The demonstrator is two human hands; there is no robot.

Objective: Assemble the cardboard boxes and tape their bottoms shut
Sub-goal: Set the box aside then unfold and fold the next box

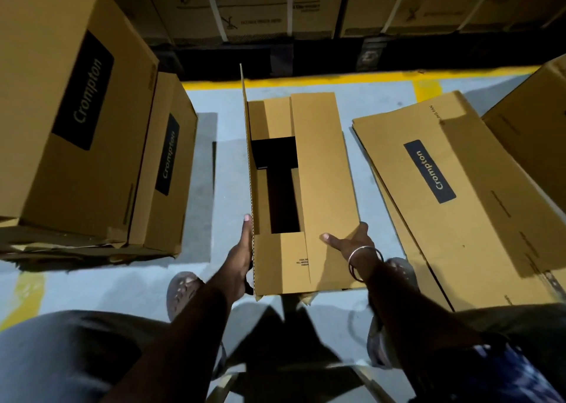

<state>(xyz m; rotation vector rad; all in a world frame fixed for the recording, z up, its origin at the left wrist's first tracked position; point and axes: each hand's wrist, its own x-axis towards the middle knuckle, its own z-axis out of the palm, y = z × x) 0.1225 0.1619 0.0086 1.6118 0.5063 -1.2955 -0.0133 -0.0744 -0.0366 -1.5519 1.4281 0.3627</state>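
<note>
Two flaps left on centre-frame box (306, 188): left hand (242, 258) gripping upright flap (248, 157), right hand (349, 240) flat, fingers straight, pressing folded flap (324, 169); next prob. fold upright one down, then tape.

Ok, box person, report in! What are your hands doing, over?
Left hand grips upright long flap. Right hand flat on folded flap. Box bottom half closed, untaped. Nothing in the way.

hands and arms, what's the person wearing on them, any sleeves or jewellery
Both forearms are bare, with no sleeves in view and no gloves. The right hand has thin silver-coloured metal bangles round the wrist, plain rings with no visible markings; they look like two, though that is hard to tell. The left hand and its wrist show nothing worn.
</note>
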